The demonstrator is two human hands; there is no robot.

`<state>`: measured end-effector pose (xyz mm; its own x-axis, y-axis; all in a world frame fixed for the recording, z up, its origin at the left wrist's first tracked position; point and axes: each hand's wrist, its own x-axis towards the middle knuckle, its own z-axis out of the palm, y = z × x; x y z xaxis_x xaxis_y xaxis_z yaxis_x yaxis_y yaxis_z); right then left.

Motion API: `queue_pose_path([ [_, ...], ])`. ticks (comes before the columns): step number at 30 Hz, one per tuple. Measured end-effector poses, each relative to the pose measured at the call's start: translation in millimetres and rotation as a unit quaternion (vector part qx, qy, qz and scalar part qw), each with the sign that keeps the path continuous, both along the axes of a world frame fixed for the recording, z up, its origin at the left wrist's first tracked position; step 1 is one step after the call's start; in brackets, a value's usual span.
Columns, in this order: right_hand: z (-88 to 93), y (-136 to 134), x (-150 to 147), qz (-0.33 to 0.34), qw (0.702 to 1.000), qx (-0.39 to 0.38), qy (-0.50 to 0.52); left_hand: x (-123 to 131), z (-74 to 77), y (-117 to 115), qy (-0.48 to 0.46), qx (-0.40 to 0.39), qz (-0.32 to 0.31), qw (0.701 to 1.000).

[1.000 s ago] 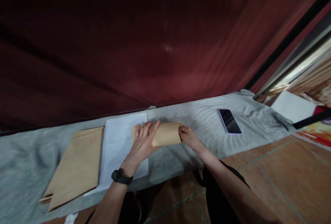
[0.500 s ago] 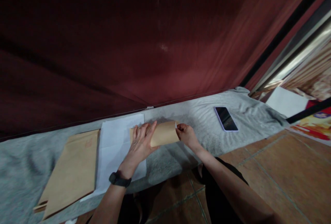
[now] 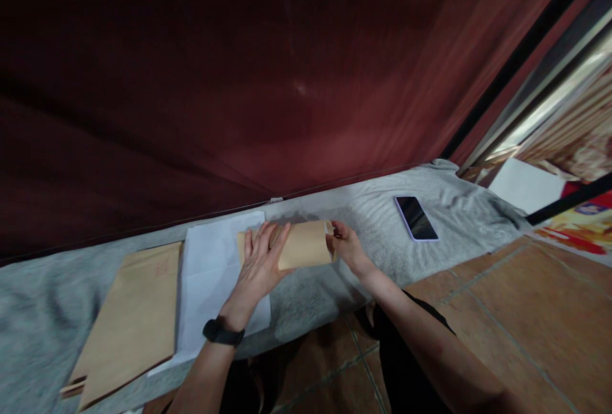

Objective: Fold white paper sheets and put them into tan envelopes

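Note:
A small brown paper envelope (image 3: 306, 245) is held level over the grey blanket, with its end at the right gaping and something white showing at the rim. My left hand (image 3: 261, 261), with a dark band on the wrist, grips its left part, fingers spread across the top and thumb at the near edge, partly hidden. At the gaping end, my right hand (image 3: 348, 248) has its bent fingers closed on the rim. White paper sheets (image 3: 210, 273) lie under and beside my left hand. Left of these rests a larger brown paper envelope (image 3: 138, 305).
A phone with a pale purple edge (image 3: 415, 217) lies on the grey blanket (image 3: 377, 210) at the right. Dark red cloth (image 3: 287, 82) hangs behind. A black bar (image 3: 568, 200) and a white box-like object (image 3: 526, 187) stand farther right, above the tiled floor (image 3: 526, 299).
My right hand has shifted slightly right and up along the envelope's end, and the opening there shows wider. My left hand stays in about the same place.

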<state>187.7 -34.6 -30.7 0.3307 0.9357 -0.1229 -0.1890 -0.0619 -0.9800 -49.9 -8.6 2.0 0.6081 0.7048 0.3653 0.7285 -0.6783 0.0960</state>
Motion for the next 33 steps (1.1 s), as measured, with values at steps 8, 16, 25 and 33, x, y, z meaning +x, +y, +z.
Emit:
queue_pose_path([
  [8,6.0,-6,15,-0.041,0.991,-0.027,0.125,32,0.2,-14,-0.25,-0.097,0.082,0.96],
  [16,12.0,-18,-8,-0.084,0.983,0.006,0.161,84,-19.5,-39,-0.621,-0.575,0.118,0.52],
  [25,14.6,-22,-10,-0.008,0.983,-0.039,0.18,89,-23.0,-28,-0.643,-0.604,0.129,0.452],
  [33,8.8,-20,26,0.026,0.986,-0.083,0.143,56,-12.9,-20,-0.507,-0.659,0.126,0.541],
])
